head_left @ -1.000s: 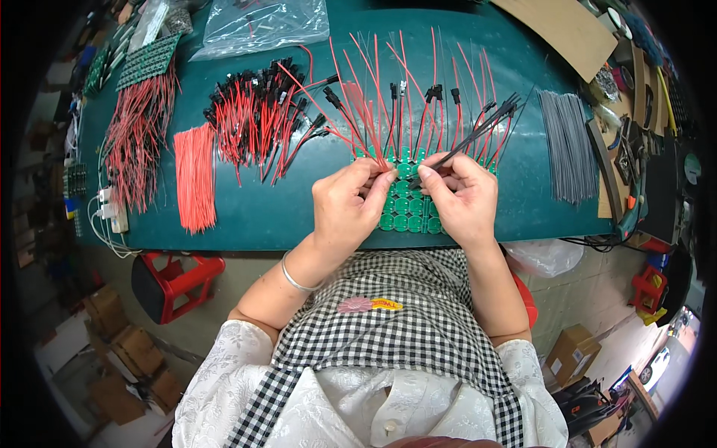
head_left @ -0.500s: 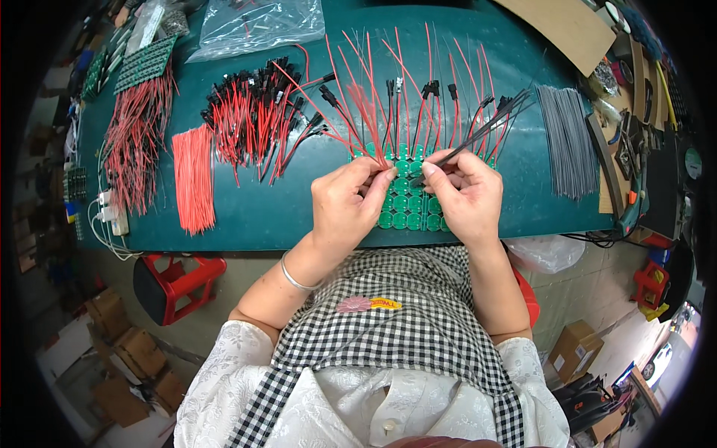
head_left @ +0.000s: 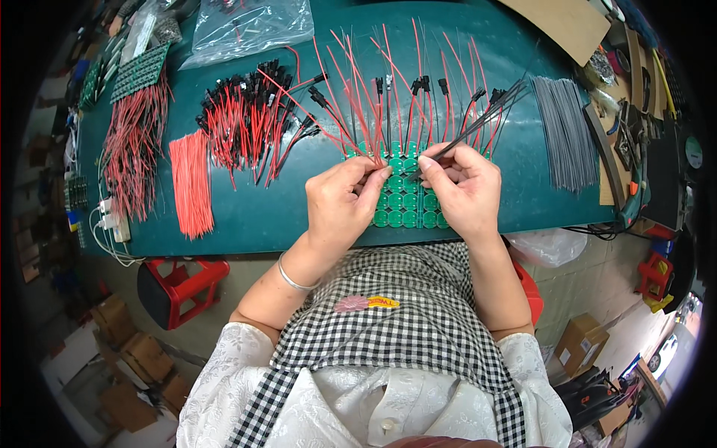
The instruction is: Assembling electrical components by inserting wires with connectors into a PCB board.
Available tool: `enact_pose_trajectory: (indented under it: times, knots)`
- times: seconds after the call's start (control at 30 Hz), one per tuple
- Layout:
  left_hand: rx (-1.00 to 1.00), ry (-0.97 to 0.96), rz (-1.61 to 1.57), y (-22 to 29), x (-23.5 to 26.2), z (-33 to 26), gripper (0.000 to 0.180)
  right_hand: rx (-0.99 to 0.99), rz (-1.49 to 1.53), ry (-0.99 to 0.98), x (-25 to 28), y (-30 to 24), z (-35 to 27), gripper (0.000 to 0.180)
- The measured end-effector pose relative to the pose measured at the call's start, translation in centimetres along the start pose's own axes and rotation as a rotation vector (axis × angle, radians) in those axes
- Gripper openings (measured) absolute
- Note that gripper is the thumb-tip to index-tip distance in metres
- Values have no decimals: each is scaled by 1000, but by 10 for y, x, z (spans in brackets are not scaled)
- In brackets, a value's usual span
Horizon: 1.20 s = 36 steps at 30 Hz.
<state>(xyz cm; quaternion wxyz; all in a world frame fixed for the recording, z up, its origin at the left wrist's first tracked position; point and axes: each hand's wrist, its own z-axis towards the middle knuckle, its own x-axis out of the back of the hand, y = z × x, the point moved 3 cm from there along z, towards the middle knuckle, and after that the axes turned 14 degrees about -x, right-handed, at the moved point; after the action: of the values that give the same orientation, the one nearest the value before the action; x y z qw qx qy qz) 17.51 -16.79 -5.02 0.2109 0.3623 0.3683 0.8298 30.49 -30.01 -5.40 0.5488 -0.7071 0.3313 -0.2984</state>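
A green circuit board panel (head_left: 403,217) of small rounded boards lies at the table's near edge. Red and black wires with black connectors (head_left: 425,84) fan out from its far side. My left hand (head_left: 345,193) is closed in a pinch on several thin red wires, over the panel's left part. Opposite it, my right hand (head_left: 461,185) pinches a bunch of black wires (head_left: 485,119) that slants up to the right. The fingertips of both hands are close together above the panel, and they hide part of its upper rows.
Left of the panel lie a heap of red-black connector leads (head_left: 250,119), a stack of red wires (head_left: 191,183) and finished-looking boards with red wires (head_left: 138,134). A bundle of black wires (head_left: 565,134) lies at right. A clear plastic bag (head_left: 246,30) is at the back.
The view has shifted slightly, so the table's things sit a little differently in the picture. Both hands keep their pinches, with only small finger movements over the panel.
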Motion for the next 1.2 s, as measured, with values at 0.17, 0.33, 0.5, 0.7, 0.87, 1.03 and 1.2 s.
enact_pose_trajectory:
  times: [0.17, 0.33, 0.5, 0.7, 0.87, 1.03, 1.2]
  knots:
    - [-32, 22, 48, -4, -2, -3, 20, 46, -63, -1, -1, -3, 0, 6]
    - [-2, 121, -67, 0, -1, -2, 19, 54, -122, 2, -2, -6, 1, 6]
    - [98, 104, -250, 10, 3, 0, 10, 80, -151, 24, -3, -8, 2, 7]
    - [94, 53, -230, 10, -3, 6, 7, 107, -195, 32, -5, -7, 3, 8]
    - [79, 69, -225, 6, -10, 4, 7, 122, -345, -32, -9, -18, 4, 12]
    - [107, 62, -219, 4, -13, 3, 6, 76, -257, -33, -3, -16, 3, 21]
    - [93, 37, -199, 4, -14, 4, 8, -67, -93, -39, 11, -5, 2, 15]
